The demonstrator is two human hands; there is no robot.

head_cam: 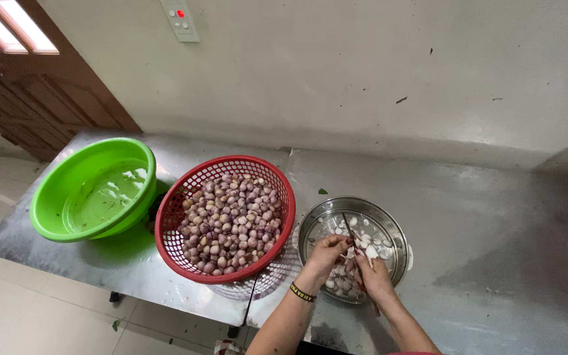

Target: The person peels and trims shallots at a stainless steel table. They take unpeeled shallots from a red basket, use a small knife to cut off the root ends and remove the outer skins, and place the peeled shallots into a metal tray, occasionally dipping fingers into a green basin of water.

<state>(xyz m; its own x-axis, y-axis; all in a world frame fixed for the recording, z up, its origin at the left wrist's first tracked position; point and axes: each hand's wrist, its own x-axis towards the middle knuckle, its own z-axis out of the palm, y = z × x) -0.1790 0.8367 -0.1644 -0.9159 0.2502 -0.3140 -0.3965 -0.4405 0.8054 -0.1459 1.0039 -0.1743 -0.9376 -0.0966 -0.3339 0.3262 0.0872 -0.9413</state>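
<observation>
Both hands work over a round steel strainer bowl [389, 227] that stands on the steel table [481, 217], near the front edge and just right of centre. The left hand [325, 255], with a dark band at the wrist, curls its fingers around a small shallot [348, 248] above the bowl. The right hand [374, 275] is closed on a thin-bladed knife [350, 228], whose blade points away toward the far rim of the bowl. Pale peeled shallots [376, 244] lie in the bottom of the bowl, partly hidden by the hands.

Just left of the bowl, and touching it or nearly so, sits a red plastic basket [179, 207] heaped with unpeeled purple-brown shallots [231, 220]. Farther left stands a bright green plastic basin [83, 171] holding shallow water with a few floating bits.

On the far wall, high up and left of centre, is a small pale rectangular switch plate [180, 20] with a red light. A brown wooden door [41, 98] fills the far left corner, and a small green scrap [322, 191] lies on the table behind the bowl.
</observation>
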